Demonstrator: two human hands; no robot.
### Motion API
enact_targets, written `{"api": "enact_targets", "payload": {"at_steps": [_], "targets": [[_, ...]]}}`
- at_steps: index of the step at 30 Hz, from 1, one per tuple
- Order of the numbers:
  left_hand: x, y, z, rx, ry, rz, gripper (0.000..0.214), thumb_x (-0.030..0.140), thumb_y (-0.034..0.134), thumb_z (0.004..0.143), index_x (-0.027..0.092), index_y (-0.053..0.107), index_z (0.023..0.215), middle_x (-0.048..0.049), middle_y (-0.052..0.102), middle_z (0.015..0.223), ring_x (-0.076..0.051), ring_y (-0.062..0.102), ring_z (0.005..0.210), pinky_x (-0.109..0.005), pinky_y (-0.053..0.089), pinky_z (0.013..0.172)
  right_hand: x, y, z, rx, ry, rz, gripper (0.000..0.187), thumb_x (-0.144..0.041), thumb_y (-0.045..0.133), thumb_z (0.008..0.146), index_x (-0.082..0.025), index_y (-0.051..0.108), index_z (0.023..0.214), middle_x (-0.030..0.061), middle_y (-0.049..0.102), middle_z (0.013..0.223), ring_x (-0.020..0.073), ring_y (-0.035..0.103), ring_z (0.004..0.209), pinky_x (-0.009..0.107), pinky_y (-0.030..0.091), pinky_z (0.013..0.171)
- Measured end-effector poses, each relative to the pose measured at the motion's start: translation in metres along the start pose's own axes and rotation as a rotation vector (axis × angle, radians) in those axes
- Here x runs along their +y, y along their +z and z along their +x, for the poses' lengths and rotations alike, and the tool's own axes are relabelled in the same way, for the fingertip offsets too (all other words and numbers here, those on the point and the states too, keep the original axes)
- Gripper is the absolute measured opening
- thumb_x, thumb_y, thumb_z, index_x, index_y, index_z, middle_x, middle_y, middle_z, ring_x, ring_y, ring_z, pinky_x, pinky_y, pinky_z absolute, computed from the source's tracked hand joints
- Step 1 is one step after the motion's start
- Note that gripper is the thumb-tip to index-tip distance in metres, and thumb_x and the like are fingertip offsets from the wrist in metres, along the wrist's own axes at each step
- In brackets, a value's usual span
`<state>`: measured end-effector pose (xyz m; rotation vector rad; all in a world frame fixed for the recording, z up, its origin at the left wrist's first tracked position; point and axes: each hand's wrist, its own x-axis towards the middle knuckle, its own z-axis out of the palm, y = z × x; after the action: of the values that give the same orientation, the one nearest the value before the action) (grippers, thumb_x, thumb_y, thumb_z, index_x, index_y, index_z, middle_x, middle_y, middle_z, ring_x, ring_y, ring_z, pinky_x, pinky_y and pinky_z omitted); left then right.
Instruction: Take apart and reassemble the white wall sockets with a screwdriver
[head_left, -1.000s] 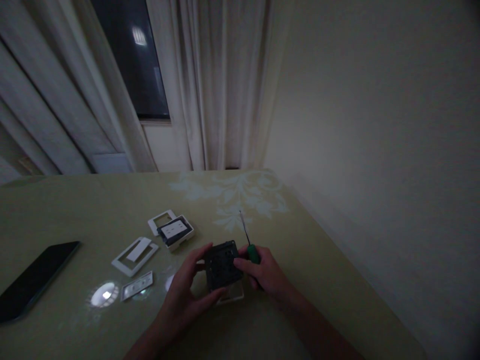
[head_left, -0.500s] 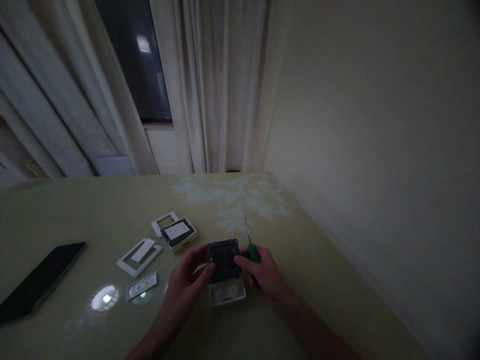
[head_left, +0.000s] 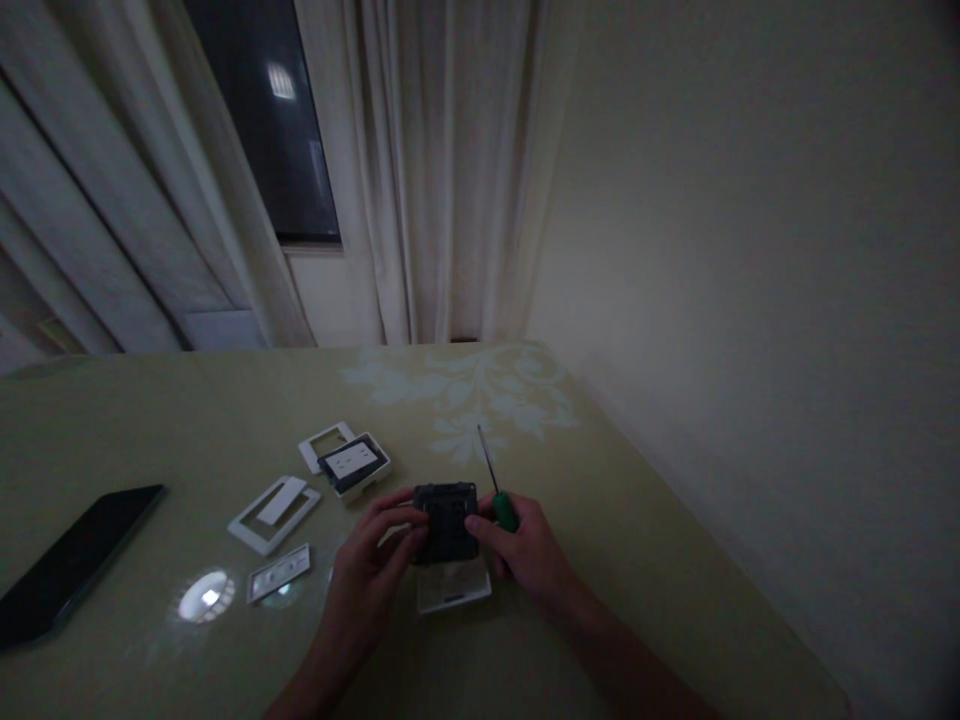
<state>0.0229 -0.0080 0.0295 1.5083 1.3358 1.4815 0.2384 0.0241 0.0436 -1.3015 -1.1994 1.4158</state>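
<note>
Between my hands is a dark socket frame [head_left: 448, 535], its face turned toward me. My left hand [head_left: 367, 560] grips its left side with thumb and fingers. My right hand [head_left: 529, 550] pinches its right edge with the thumb while also keeping a green-handled screwdriver [head_left: 504, 511] in the palm, shaft pointing up and away. Directly below the frame a white box [head_left: 455, 602] rests on the table, partly hidden by it. Fine details on the dark frame are too dim to make out.
Left of my hands lie a socket in a white box [head_left: 367, 480], a white frame [head_left: 315, 462] behind it, another white frame [head_left: 251, 538] with a white strip [head_left: 282, 500] across it, and a narrow white cover [head_left: 279, 575]. A black flat device [head_left: 75, 565] lies farther left. A wall [head_left: 720, 350] borders the right.
My left fingers have shifted up and curled over the left side of the dark frame. The screwdriver's tip has swung slightly left. The view has moved a little.
</note>
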Motion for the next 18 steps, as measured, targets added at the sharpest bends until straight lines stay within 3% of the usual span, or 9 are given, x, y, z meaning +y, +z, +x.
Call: {"api": "enact_targets", "payload": {"at_steps": [5, 11, 18], "targets": [[0.010, -0.006, -0.003, 0.089, 0.147, 0.150, 0.019, 0.046, 0.072, 0.098, 0.029, 0.080, 0.094, -0.0071, 0.078, 0.125, -0.032, 0.073, 0.121, -0.051, 0.061, 0.104, 0.002, 0.003, 0.000, 0.022, 0.027, 0.014, 0.056, -0.062, 0.090, 0.069, -0.020, 0.064, 0.095, -0.0082, 0.057, 0.055, 0.0093, 0.046, 0.040, 0.022, 0.033, 0.041], [0.016, -0.012, 0.000, 0.171, -0.038, -0.017, 0.034, 0.053, 0.077, 0.093, 0.025, 0.078, 0.110, -0.0036, 0.082, 0.093, -0.024, 0.078, 0.081, -0.037, 0.066, 0.077, -0.004, 0.001, -0.002, 0.016, 0.036, 0.047, 0.056, -0.061, 0.090, 0.068, -0.020, 0.063, 0.095, -0.0087, 0.056, 0.055, 0.0093, 0.046, 0.041, 0.022, 0.031, 0.041], [0.012, -0.014, 0.014, -0.166, -0.281, -0.092, 0.051, 0.060, 0.080, 0.084, 0.021, 0.083, 0.117, -0.0013, 0.076, 0.075, -0.022, 0.071, 0.074, -0.032, 0.058, 0.069, -0.007, -0.004, -0.004, 0.004, -0.081, -0.068, 0.046, -0.058, 0.087, 0.073, -0.019, 0.068, 0.089, -0.0019, 0.065, 0.070, 0.0094, 0.050, 0.044, 0.024, 0.036, 0.042]]}}
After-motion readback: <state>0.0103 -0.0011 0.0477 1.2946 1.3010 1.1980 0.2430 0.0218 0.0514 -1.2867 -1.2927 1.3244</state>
